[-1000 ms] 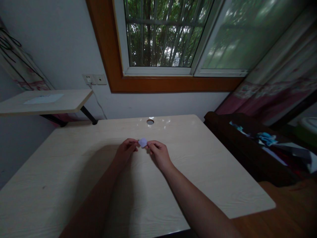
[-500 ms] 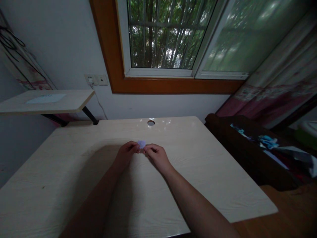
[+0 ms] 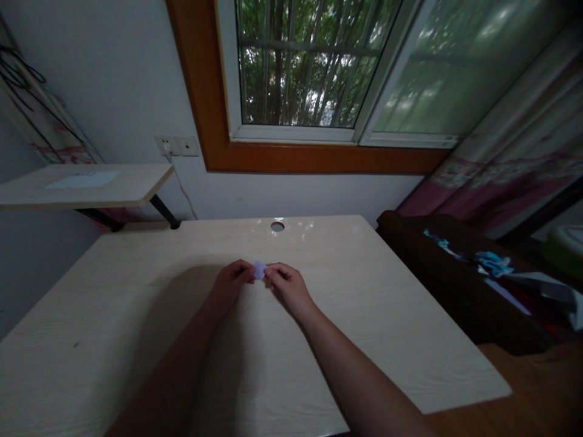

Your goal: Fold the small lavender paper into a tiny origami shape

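L hand (image 3: pixel 233 279) & R hand (image 3: pixel 289 285) each have a nearly closed grip, pinching a small pale-lilac piece (image 3: pixel 259 271), thin & paper-like, betw. them. It's over mid table (image 3: pixel 364 321), a bit nearer than the round hole (image 3: pixel 277 226) by the far edge. Tabletop: pale woodgrain, glossy; wide room both sides, R edge well apart. Black-legged shelf (image 3: pixel 136 193) far L; dark brown furniture (image 3: pixel 410 267) past R edge.
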Demonstrator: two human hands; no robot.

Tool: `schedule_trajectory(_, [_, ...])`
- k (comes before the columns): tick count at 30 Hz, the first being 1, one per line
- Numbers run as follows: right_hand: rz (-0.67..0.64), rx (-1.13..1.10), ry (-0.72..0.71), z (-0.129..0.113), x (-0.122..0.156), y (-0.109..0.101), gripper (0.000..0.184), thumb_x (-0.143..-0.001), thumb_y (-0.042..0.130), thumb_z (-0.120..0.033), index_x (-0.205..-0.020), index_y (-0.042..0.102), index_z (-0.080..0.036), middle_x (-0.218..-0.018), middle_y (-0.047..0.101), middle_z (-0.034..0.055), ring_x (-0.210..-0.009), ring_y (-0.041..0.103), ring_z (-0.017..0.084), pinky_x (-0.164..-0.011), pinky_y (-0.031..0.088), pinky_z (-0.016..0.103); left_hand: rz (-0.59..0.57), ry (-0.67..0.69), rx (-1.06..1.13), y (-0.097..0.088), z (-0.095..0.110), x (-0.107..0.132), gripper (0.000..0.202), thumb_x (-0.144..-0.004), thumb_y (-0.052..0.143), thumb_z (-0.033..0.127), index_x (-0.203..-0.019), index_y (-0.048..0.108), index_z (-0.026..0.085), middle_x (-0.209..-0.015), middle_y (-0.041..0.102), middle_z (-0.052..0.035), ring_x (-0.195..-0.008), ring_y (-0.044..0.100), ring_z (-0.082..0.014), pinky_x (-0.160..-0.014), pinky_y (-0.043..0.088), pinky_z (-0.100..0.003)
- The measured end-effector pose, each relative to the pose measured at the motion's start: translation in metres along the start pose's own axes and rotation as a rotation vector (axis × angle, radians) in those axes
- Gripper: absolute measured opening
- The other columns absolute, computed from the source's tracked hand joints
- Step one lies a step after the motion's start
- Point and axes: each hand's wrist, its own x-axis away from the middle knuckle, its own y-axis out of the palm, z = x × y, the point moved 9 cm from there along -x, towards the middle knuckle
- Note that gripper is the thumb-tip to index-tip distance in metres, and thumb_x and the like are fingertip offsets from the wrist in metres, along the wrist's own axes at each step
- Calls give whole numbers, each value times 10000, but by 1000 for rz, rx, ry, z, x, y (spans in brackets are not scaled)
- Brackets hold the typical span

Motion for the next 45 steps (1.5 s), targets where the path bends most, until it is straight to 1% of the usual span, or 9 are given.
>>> schedule_trajectory(4, [-6, -13, 6, 0, 0, 1, 236, -790, 670, -407, -779, 706, -174, -643, 632, 7, -547, 496, 124, -547, 378, 251, -10, -7, -24, 1, -2, -1, 234, -790, 652, 383, -722, 643, 160, -654, 629, -2, -656, 582, -139, -664, 466, -256])
schedule_trajectory(11, [2, -70, 8, 0, -1, 2, 223, -788, 679, -387, -766, 705, -167, -667, 657, 17, -549, 491, 115, -547, 372, 246, 11, 26, -17, -1, 6, 1, 234, -822, 615, 377, -736, 623, 159, -671, 625, 0, -664, 565, -132, -676, 449, -248])
schedule_trajectory(15, [20, -102, 9, -1, -1, 0, 229, -797, 677, -394, -776, 717, -169, -716, 684, 31, -549, 487, 112, -549, 376, 249, -48, 44, -48, 5, 5, 2, 257, -817, 619, 389, -711, 607, 155, -663, 603, 5, -668, 553, -133, -677, 436, -245])
schedule_trajectory(19, [4, -95, 2, -2, -1, 1, 229, -798, 683, -394, -789, 727, -170, -730, 688, 34, -559, 495, 116, -555, 383, 252, -116, 38, -151, 11, -4, 1, 256, -781, 658, 399, -720, 621, 154, -685, 620, -2, -675, 564, -144, -674, 431, -249])
schedule_trajectory(22, [-8, -55, -1, -1, 0, 2, 239, -804, 676, -401, -791, 729, -168, -731, 689, 37, -566, 502, 121, -558, 388, 255, -108, 34, -185, 9, -6, 0, 262, -793, 647, 411, -737, 632, 155, -705, 634, -7, -692, 572, -149, -677, 430, -248])
schedule_trajectory(26, [-22, -9, -4, 2, -1, 3, 240, -808, 669, -399, -801, 726, -166, -701, 669, 30, -572, 504, 124, -558, 389, 255, -80, 57, -145, 7, 0, 0, 273, -812, 623, 403, -697, 611, 156, -677, 615, 2, -685, 565, -143, -686, 428, -249])
schedule_trajectory(31, [-10, -30, -3, 3, -2, 3, 227, -810, 659, -383, -823, 717, -165, -696, 663, 29, -561, 492, 119, -545, 378, 250, -62, 21, -161, 4, -2, 0, 262, -795, 625, 387, -678, 603, 154, -632, 605, 5, -640, 552, -140, -659, 417, -253])
schedule_trajectory(37, [4, -37, 9, 4, -1, 1, 200, -791, 668, -359, -796, 705, -162, -659, 638, 15, -559, 497, 119, -555, 383, 250, -105, -4, -179, 8, -14, 0, 245, -781, 635, 381, -688, 597, 157, -626, 602, 8, -613, 533, -134, -628, 396, -246])
schedule_trajectory(45, [-7, -2, 12, 4, 0, 1, 213, -801, 653, -373, -783, 693, -165, -638, 622, 7, -557, 491, 121, -548, 376, 245, -117, 29, -161, 9, -10, 0, 270, -804, 624, 410, -711, 601, 158, -667, 616, 0, -658, 553, -142, -658, 411, -245])
